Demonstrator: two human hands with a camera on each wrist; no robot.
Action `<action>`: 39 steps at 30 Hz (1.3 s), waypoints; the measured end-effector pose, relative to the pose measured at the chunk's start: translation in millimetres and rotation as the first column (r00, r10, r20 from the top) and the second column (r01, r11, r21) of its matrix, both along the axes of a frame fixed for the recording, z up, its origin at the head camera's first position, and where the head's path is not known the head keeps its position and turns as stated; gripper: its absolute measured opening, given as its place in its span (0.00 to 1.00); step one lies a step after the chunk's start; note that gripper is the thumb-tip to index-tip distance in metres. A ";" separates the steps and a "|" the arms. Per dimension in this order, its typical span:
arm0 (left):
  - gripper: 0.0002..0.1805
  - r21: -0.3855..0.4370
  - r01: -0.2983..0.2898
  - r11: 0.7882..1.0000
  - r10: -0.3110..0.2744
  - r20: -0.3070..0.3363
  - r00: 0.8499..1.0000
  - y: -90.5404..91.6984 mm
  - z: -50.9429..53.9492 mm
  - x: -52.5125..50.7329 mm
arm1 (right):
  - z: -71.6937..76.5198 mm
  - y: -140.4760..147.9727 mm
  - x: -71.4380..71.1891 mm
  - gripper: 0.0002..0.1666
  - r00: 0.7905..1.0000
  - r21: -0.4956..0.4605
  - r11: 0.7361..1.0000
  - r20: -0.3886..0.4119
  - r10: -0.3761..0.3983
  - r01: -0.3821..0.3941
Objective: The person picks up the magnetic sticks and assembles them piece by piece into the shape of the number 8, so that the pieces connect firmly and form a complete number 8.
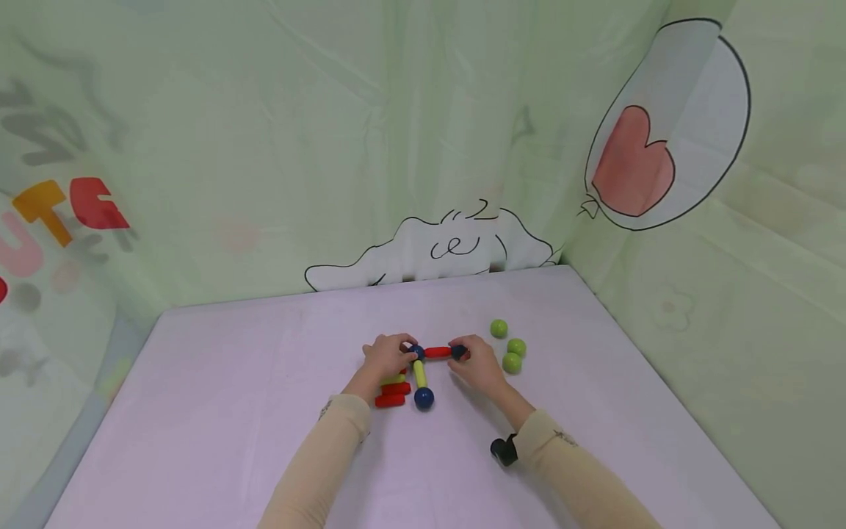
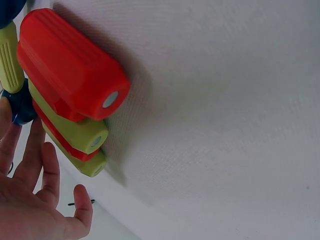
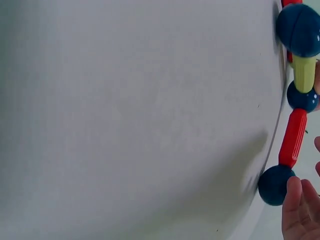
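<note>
My left hand (image 1: 386,355) pinches a blue ball (image 1: 418,352) between thumb and fingers. From that ball a red stick (image 1: 437,353) runs right to a second blue ball (image 1: 458,352), held by the fingers of my right hand (image 1: 482,365). A yellow-green stick (image 1: 420,375) comes toward me from the first ball and ends in a third blue ball (image 1: 424,398). Beside and partly under the left hand lies a row of loose red sticks (image 2: 75,65) and yellow-green sticks (image 2: 75,131); the left wrist view shows round grey discs in their ends.
Three green balls (image 1: 516,347) lie to the right of my right hand. The table has a pale lilac cover (image 1: 251,397). Light green curtains (image 1: 218,147) with drawings hang along its back and sides. A black camera (image 1: 504,450) sits at my right wrist.
</note>
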State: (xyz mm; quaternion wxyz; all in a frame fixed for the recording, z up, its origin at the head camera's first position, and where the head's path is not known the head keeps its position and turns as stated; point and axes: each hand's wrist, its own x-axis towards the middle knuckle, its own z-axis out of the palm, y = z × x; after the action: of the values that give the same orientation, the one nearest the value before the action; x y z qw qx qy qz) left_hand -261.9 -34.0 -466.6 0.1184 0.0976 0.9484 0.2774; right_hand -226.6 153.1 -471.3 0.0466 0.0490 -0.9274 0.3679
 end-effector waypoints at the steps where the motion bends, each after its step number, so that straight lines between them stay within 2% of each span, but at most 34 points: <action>1: 0.16 -0.006 -0.002 1.000 0.002 0.002 1.000 -0.1 -0.3 -0.3 | 0.9 -1.4 2.0 0.20 1.000 -0.004 1.000 -0.008 0.015 -0.015; 7: 0.17 0.005 -0.014 1.000 0.014 0.008 1.000 -1.7 -1.8 0.5 | 3.5 -9.7 10.9 0.20 0.998 -0.029 0.998 0.021 0.060 -0.060; 13: 0.21 0.067 -0.031 0.997 0.029 0.031 0.999 -8.8 -4.5 2.1 | -1.3 -13.7 12.4 0.18 0.997 -0.035 0.997 0.022 0.067 -0.067; 21: 0.16 0.109 -0.067 0.992 0.062 0.044 0.997 -33.9 -13.4 1.8 | -0.9 -18.9 14.9 0.17 0.994 -0.050 0.994 0.048 0.095 -0.093; 27: 0.14 0.118 -0.096 0.988 0.088 0.073 0.993 -52.1 -16.2 3.4 | 0.7 -19.4 16.0 0.16 0.995 -0.053 0.996 0.061 0.078 -0.074; 34: 0.12 0.079 -0.041 0.996 0.040 0.016 0.999 -61.5 -19.3 5.3 | -1.0 -14.9 16.6 0.15 0.996 -0.049 0.997 0.058 0.070 -0.067; 39: 0.11 0.102 -0.031 0.994 0.036 -0.039 0.999 -66.0 -21.7 8.6 | -1.7 -8.8 16.2 0.15 0.997 -0.047 0.997 0.027 0.066 -0.065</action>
State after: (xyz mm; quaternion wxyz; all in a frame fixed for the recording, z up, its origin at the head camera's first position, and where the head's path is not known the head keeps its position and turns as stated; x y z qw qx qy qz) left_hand -253.3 -100.0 -488.3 0.0891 0.0932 0.9368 0.3252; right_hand -210.4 144.3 -473.0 0.0223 0.0729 -0.9172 0.3910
